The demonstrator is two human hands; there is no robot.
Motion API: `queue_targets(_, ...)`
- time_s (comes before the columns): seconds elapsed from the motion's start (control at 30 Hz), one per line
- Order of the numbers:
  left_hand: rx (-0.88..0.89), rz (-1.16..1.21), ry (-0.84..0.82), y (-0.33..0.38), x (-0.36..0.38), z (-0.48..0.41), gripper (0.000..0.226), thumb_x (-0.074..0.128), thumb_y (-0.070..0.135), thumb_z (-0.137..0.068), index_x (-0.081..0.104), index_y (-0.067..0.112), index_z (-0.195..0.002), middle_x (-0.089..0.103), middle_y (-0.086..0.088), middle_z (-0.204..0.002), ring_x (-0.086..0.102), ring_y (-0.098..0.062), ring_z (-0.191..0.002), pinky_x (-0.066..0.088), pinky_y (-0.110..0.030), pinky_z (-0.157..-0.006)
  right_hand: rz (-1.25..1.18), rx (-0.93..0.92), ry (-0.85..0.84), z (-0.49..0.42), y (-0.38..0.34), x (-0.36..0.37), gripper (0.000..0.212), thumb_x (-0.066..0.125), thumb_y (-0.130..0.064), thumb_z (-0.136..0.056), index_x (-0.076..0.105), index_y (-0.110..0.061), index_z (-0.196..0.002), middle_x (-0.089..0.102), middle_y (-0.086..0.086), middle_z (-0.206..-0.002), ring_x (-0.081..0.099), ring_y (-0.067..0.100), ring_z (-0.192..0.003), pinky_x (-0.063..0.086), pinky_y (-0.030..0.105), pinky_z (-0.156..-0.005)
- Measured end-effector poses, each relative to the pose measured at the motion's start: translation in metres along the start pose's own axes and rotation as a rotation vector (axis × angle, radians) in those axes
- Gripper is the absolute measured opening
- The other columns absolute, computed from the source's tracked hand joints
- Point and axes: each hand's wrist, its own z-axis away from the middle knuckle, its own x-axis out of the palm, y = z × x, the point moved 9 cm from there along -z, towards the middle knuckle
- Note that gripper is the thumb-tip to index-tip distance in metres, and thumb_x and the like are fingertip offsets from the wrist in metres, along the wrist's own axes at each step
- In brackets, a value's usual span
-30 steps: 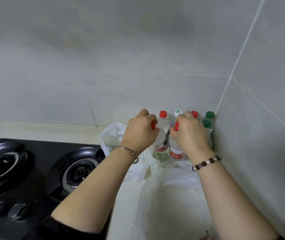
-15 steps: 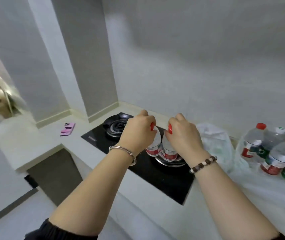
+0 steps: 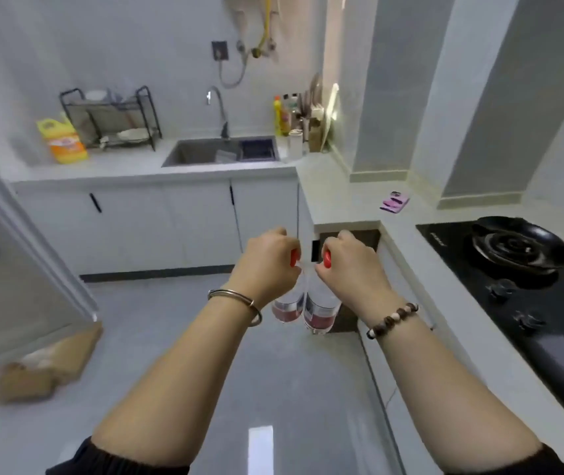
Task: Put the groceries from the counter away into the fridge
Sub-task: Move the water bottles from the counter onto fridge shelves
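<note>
**One bottle hanging from each hand**

I see the left hand curled round the neck of the left bottle, with the red left cap showing between its fingers. The right hand grips the right bottle the same way, and the red right cap peeks out beside its thumb. Both bottles are clear with a red label band. They hang upright below the knuckles, side by side; I cannot tell whether they touch. They hang over the grey floor and rest on nothing. A silver bangle sits on the left wrist and a bead bracelet on the right.

To the right of the right hand runs the counter, with the black gas hob set into it. Beyond the right hand, farther along that counter, lies a small pink object, too blurred for me to name. Ahead of both hands, well apart, is the sink with its tap. Ahead and to the left of the left hand stand a black dish rack and a yellow jug. Far to the left of the left hand stands a tall grey panel, with a cardboard box on the floor below it, both blurred
</note>
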Motion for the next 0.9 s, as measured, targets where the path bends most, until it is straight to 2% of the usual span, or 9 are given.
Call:
queue_targets(0.17, -0.300, -0.090, 0.001, -0.102, -0.031, 0.073, 0.012, 0.062, 0.017, -0.083, 0.067, 0.015, -0.094, 0.055, -0.001, -0.095, 0.055, -0.021, -0.086, 0.038, -0.022, -0.070, -0.103, -0.289, -0.164, -0.011, -0.113, 0.063, 0.013, 0.060, -0.026, -0.086, 0.059, -0.014, -0.088, 0.052, 0.001, -0.090, 0.050, 0.019, -0.077, 0.038, 0.026, -0.065)
queue_targets(0.37, -0.732, -0.170, 0.037, -0.180, -0.071, 0.176, 0.012, 0.063, 0.019, -0.082, 0.068, 0.019, -0.094, 0.052, 0.001, -0.092, 0.055, -0.020, -0.089, 0.036, -0.023, -0.069, -0.164, -0.708, -0.368, 0.021, -0.250, 0.111, 0.013, 0.062, -0.024, -0.084, 0.057, -0.012, -0.080, 0.050, 0.000, -0.085, 0.053, 0.023, -0.080, 0.038, 0.028, -0.064)
queue_targets(0.47, -0.893, -0.190, 0.055, -0.198, -0.087, 0.221, 0.015, 0.064, 0.018, -0.080, 0.068, 0.018, -0.095, 0.057, -0.003, -0.100, 0.056, -0.023, -0.095, 0.040, -0.026, -0.075, -0.207, -0.861, -0.405, 0.047, -0.300, 0.121, 0.011, 0.062, -0.021, -0.084, 0.060, -0.011, -0.087, 0.052, 0.001, -0.089, 0.054, 0.024, -0.079, 0.039, 0.028, -0.064)
queue_targets(0.53, -1.005, -0.223, 0.091, -0.205, -0.103, 0.260, 0.023, 0.065, 0.018, -0.080, 0.067, 0.019, -0.103, 0.058, -0.004, -0.106, 0.056, -0.024, -0.100, 0.040, -0.027, -0.080, -0.256, -0.980, -0.436, 0.071, -0.333, 0.123, 0.012, 0.063, -0.020, -0.084, 0.060, -0.014, -0.094, 0.055, 0.002, -0.094, 0.055, 0.025, -0.084, 0.044, 0.031, -0.068)
queue_targets(0.6, -1.107, -0.245, 0.137, -0.210, -0.119, 0.302, 0.029, 0.064, 0.016, -0.080, 0.065, 0.019, -0.110, 0.056, -0.004, -0.108, 0.056, -0.025, -0.100, 0.040, -0.027, -0.082, -0.294, -1.090, -0.456, 0.097, -0.364, 0.122, 0.016, 0.064, -0.021, -0.085, 0.060, -0.013, -0.098, 0.055, 0.003, -0.099, 0.055, 0.025, -0.089, 0.041, 0.030, -0.070)
queue_targets(0.7, -1.227, -0.281, 0.187, -0.211, -0.144, 0.358, 0.019, 0.061, 0.014, -0.080, 0.067, 0.015, -0.098, 0.056, -0.006, -0.101, 0.057, -0.027, -0.093, 0.045, -0.030, -0.078, -0.377, -1.200, -0.431, 0.134, -0.407, 0.115, 0.017, 0.064, -0.021, -0.085, 0.060, -0.012, -0.099, 0.055, 0.002, -0.101, 0.055, 0.027, -0.091, 0.032, 0.028, -0.068)
queue_targets(0.8, -1.302, -0.334, 0.267, -0.212, -0.180, 0.404, 0.012, 0.061, 0.012, -0.079, 0.067, 0.014, -0.089, 0.057, -0.004, -0.093, 0.057, -0.025, -0.088, 0.045, -0.029, -0.072, -0.462, -1.273, -0.404, 0.167, -0.453, 0.101, 0.020, 0.064, -0.021, -0.085, 0.061, -0.014, -0.104, 0.056, 0.002, -0.106, 0.057, 0.027, -0.090, 0.038, 0.030, -0.068)
queue_targets(0.9, -1.345, -0.435, 0.364, -0.213, -0.223, 0.443, 0.008, 0.063, 0.014, -0.080, 0.066, 0.014, -0.087, 0.051, -0.001, -0.088, 0.052, -0.022, -0.082, 0.040, -0.028, -0.068, -0.537, -1.353, -0.370, 0.194, -0.502, 0.080, 0.021, 0.063, -0.022, -0.088, 0.059, -0.015, -0.108, 0.054, 0.001, -0.108, 0.056, 0.028, -0.090, 0.042, 0.032, -0.071)
